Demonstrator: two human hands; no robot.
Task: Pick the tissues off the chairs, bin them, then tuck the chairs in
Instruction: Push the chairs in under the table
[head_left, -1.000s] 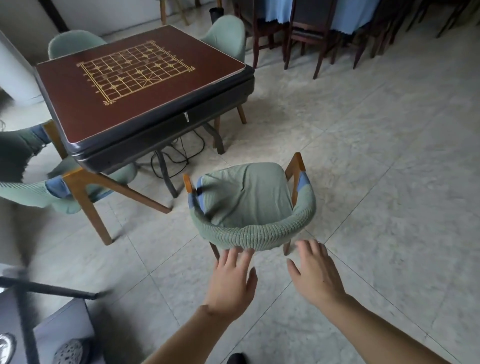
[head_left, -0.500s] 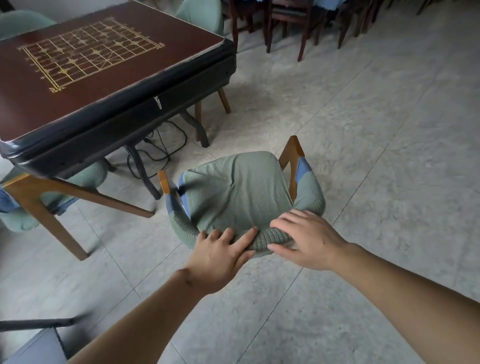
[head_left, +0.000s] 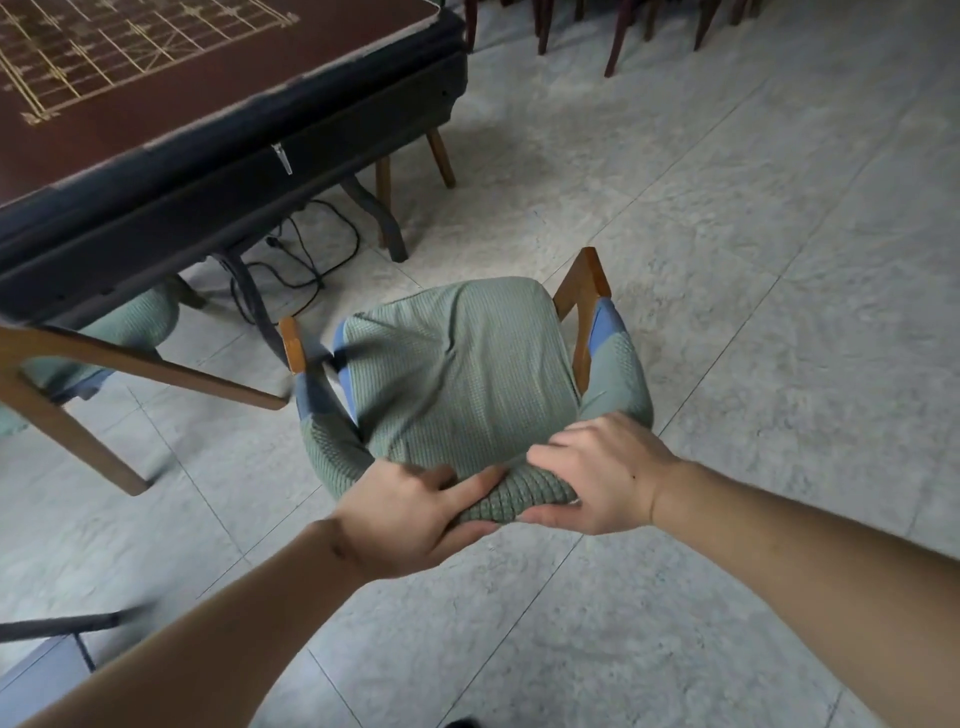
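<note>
Both hands, left hand (head_left: 410, 512) and right hand (head_left: 605, 475), hold the green chair (head_left: 462, 384) back; no tissue on it, so pushing it under the counter (head_left: 171, 109) is left.

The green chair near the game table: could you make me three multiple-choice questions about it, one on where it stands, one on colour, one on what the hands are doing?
1. Where does the green chair stand?
A. Pushed fully under the table
B. Out on the tiled floor, clear of the table
C. Upside down on the table

2. What colour shows on the armrests where the green cover ends?
A. Red
B. Yellow
C. Blue

3. What are the two hands doing?
A. Both grip the chair's backrest
B. Both hang idle
C. One holds a tissue

Answers: 1 B, its whole seat is in the open, short of the table edge. 2 C, blue patches show beside the wooden posts. 3 A, the left hand and right hand curl their fingers round the padded backrest; no tissue shows on the seat.
</note>
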